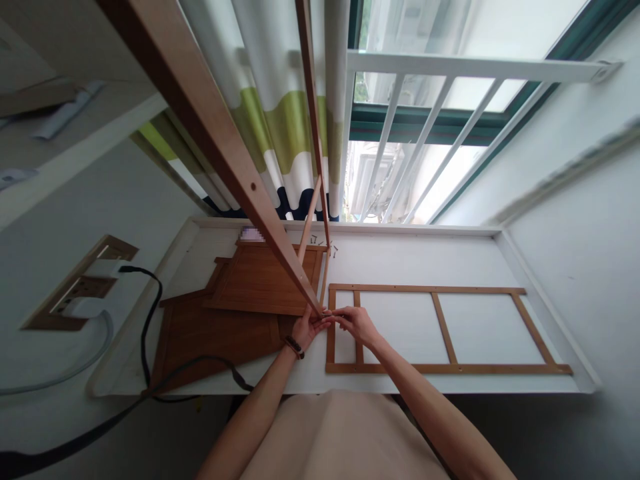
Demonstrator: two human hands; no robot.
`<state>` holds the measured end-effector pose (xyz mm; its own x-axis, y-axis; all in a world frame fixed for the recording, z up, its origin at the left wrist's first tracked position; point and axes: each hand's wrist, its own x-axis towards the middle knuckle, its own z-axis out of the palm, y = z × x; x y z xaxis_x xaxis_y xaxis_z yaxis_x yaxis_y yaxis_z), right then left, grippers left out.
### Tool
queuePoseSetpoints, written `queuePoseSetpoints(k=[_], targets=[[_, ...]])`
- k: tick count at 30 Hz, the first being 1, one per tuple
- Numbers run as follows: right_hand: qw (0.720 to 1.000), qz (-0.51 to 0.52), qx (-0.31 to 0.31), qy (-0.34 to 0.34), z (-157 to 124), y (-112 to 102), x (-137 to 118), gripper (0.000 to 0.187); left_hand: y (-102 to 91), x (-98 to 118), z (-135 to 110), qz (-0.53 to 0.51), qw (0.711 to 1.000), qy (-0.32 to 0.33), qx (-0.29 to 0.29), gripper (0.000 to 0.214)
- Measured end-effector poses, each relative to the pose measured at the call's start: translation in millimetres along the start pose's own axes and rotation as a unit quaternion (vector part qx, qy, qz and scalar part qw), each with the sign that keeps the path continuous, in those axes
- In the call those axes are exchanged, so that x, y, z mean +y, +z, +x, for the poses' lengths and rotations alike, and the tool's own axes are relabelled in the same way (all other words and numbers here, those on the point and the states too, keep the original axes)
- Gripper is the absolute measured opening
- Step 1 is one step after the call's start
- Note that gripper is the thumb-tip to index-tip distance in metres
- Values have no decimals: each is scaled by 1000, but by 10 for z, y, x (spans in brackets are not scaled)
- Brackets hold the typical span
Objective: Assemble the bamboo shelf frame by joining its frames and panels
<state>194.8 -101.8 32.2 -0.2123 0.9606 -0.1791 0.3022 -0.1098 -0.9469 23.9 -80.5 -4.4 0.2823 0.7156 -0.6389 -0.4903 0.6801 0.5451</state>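
An upright wooden frame [245, 180] stands on the white surface, its near post slanting down from the upper left. My left hand [306, 331], with a beaded bracelet on its wrist, is closed around the foot of that post. Just right of it, my right hand [359, 323] pinches at the post's end; whatever lies between its fingertips is too small to make out. A thin crossbar [310, 220] joins the near post to the far post [313, 100].
A second wooden frame [443, 327] lies flat at right. Brown wooden panels [265, 280] overlap at left. Several screws [334, 251] lie near the far post's foot. Black cable [150, 320] runs from the wall sockets [83, 287] past the left edge. White window bars [440, 65] stand behind.
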Motion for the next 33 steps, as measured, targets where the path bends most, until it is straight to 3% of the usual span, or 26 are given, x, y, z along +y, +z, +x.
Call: queuePoseSetpoints(k=[8,13,16,22,28,33], targets=[[998,-29,44,25,52,69,43,22,-18,-25,2,-20,1000,8,-9,33],[997,-11,-11,82,76,51,68,18,-32,-21,7,-8,1000,3,-7,33],[997,-31,-29,58,53,46,37,20,-20,-20,-2,8,1000,5,-7,33],[983,-176,24,-54,40,49,-91,23,49,-8,-28,23,1000,17,1,36],[988,-154,-13,-7,10,-29,-11,22,67,-45,-43,69,997,29,3,43],[974,-206,97,4,-25,-64,143,22,-33,-130,-98,138,981,112,77,32]])
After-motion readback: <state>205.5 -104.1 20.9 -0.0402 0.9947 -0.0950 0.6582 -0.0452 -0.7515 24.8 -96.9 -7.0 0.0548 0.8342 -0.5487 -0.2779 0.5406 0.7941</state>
